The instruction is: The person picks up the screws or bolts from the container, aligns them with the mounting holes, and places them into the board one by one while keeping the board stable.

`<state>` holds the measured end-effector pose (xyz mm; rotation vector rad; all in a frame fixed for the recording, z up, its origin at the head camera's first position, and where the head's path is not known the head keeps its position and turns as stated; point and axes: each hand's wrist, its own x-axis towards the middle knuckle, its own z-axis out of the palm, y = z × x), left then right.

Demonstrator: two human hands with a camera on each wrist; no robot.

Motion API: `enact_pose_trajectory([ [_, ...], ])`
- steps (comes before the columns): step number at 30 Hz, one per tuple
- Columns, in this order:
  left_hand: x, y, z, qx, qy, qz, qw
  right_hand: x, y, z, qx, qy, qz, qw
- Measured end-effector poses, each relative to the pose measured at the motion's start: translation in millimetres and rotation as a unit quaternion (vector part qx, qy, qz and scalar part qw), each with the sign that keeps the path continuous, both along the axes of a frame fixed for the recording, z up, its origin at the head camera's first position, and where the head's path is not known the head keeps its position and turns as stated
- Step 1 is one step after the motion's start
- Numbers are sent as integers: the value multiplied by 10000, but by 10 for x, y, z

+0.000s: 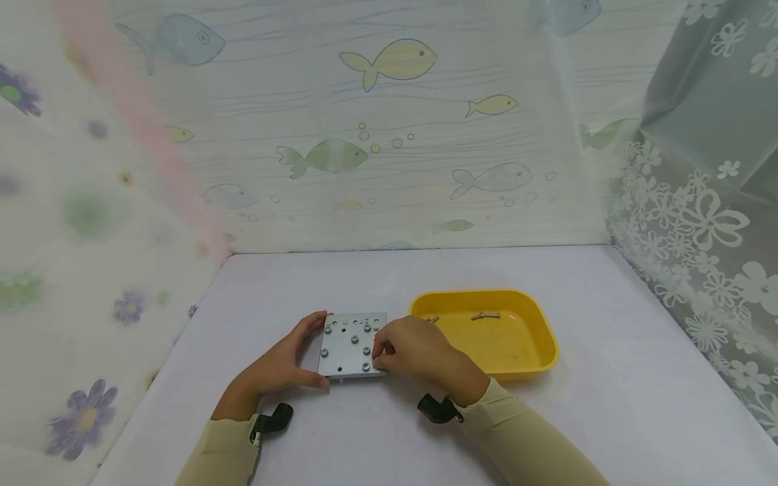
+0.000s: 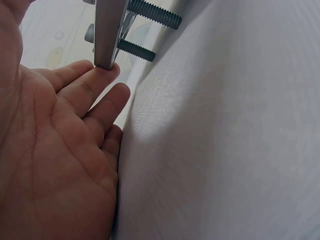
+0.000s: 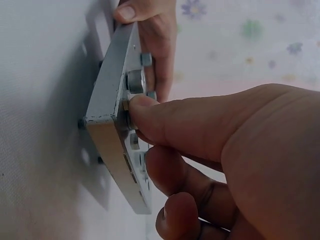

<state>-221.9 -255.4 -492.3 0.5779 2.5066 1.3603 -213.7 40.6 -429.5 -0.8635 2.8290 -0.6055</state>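
A silver metal plate with several socket-head bolts standing in its holes is held a little above the white table. My left hand grips its left side, thumb at the near corner and fingers at the far one. In the left wrist view, threaded bolt shanks stick out below the plate. My right hand is at the plate's near right corner. In the right wrist view, its thumb and forefinger pinch a bolt at the plate's face, mostly hidden by the thumb.
A yellow tray stands just right of the plate, partly behind my right hand. Loose bolts lie inside it. A fish-patterned curtain hangs behind the table, with more curtains along both sides.
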Motion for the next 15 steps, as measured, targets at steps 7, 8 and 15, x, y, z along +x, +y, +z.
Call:
enact_pose_trajectory([
  [7,-11,-13,-5,-41,43,-36,10000,-17,5,20,-32,-178,-53,9998],
  [8,-14,-14,-1,-22,50,-41,10000,-21,8,27,-55,-221,-79,9997],
  [15,-14,-14,11,-22,14,-71,10000,-33,31,68,-236,-382,-217,9988],
])
